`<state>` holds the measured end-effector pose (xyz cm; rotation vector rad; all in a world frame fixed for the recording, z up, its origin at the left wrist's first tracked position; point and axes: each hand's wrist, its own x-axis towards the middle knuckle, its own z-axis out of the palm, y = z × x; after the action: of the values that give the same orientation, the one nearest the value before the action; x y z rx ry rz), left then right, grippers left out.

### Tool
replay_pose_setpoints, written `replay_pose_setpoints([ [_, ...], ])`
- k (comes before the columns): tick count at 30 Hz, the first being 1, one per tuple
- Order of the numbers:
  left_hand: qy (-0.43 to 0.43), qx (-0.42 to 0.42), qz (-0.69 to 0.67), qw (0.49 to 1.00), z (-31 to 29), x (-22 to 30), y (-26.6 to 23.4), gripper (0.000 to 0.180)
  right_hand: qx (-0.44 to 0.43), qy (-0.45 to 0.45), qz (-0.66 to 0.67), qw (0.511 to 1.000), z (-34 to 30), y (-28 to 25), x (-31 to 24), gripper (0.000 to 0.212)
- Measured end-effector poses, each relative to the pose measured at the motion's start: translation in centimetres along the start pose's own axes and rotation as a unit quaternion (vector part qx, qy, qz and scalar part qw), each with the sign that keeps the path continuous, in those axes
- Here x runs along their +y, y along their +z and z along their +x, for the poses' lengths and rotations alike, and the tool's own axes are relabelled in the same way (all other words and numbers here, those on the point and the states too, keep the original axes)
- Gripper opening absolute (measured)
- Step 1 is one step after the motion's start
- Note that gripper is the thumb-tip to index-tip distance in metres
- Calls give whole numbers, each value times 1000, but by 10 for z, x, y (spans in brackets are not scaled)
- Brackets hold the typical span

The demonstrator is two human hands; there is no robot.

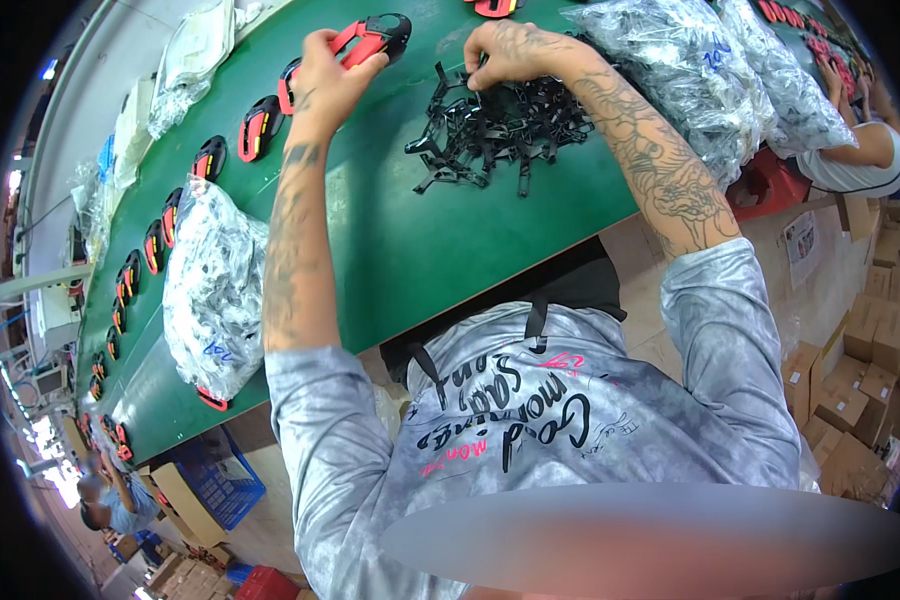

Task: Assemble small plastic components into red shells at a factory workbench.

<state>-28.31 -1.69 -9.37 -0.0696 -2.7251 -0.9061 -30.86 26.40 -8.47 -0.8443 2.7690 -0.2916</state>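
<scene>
My left hand point(325, 80) grips a red and black plastic tool body point(375, 38) and holds it above the green belt point(410, 230). My right hand point(510, 50) reaches into a heap of small black plastic parts point(500, 130) on the belt, its fingers pinched on one of them at the heap's far edge. Both forearms stretch out over the belt from the lower part of the view.
A row of red and black tool bodies point(255, 128) runs along the belt to the left. Clear bags of parts lie at the left point(210, 290) and at the right point(690, 70). Another person's arm point(860, 150) works at the right. Cardboard boxes point(860, 400) and a blue crate point(220, 485) stand on the floor.
</scene>
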Motion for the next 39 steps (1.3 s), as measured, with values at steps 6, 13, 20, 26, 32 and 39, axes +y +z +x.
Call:
replay_pose_setpoints([
  [6, -63, -205, -539, 815, -163, 30, -34, 100, 142, 18, 305, 942, -63, -34, 16, 31],
  [13, -193, -239, -627, 716, -246, 63, 45, 86, 175, 51, 592, 785, -168, 26, -8, 23],
  [20, -197, -311, -642, 672, -232, 76, 69, 83, 176, 126, 550, 806, -211, 84, -74, 19],
  [26, -186, -316, -680, 635, -236, 68, 76, 85, 232, 171, 394, 873, -212, 93, -90, 21],
  [32, -185, -308, -697, 620, -234, 69, 74, 82, 273, 154, 420, 852, -214, 105, -95, 23],
  [39, -189, -300, -675, 647, -233, 69, 74, 81, 279, 117, 361, 882, -202, 94, -94, 21],
])
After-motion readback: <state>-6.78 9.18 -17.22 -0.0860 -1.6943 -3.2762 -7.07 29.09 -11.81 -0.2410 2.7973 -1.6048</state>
